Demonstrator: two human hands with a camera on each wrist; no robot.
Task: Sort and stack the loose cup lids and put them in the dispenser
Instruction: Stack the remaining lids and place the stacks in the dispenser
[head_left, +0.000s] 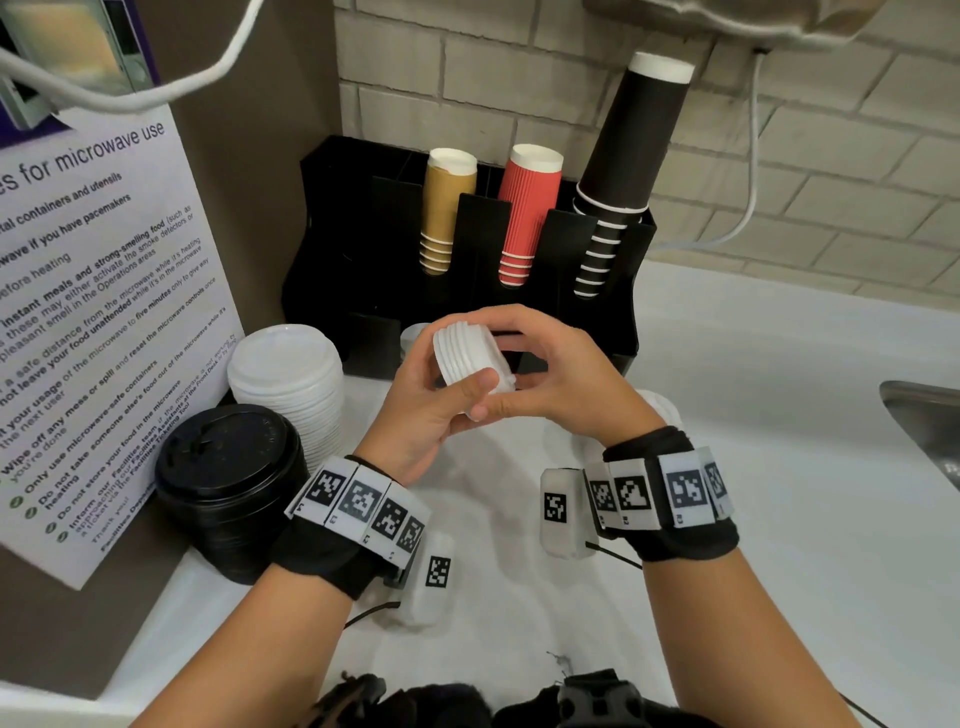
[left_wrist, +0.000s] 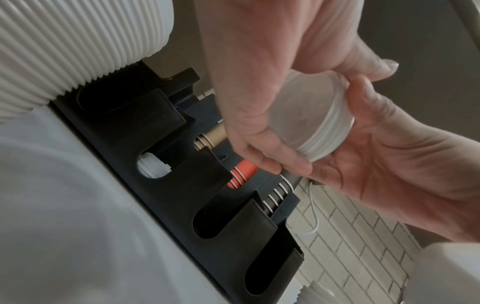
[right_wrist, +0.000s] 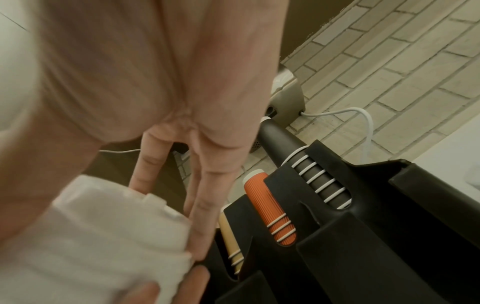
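Note:
A short stack of small white lids (head_left: 470, 364) is held on its side between both hands, in front of the black dispenser (head_left: 363, 218). My left hand (head_left: 423, 410) grips it from the left with the thumb across the front. From the right, my right hand (head_left: 553, 371) curls its fingers around the stack's other end. In the left wrist view the lid stack (left_wrist: 317, 127) shows its hollow underside between the left hand (left_wrist: 259, 82) and the right hand (left_wrist: 389, 156). The right wrist view is blurred, with the lid stack (right_wrist: 116, 236) under the right hand's fingers (right_wrist: 200, 197).
A tall stack of larger white lids (head_left: 288, 374) and a stack of black lids (head_left: 228, 483) stand at the left by a microwave notice (head_left: 104, 312). The dispenser holds brown (head_left: 447, 208), red (head_left: 527, 218) and black cups (head_left: 623, 171), plus small white lids (left_wrist: 152, 168) in a front slot. A sink (head_left: 924, 421) lies to the right.

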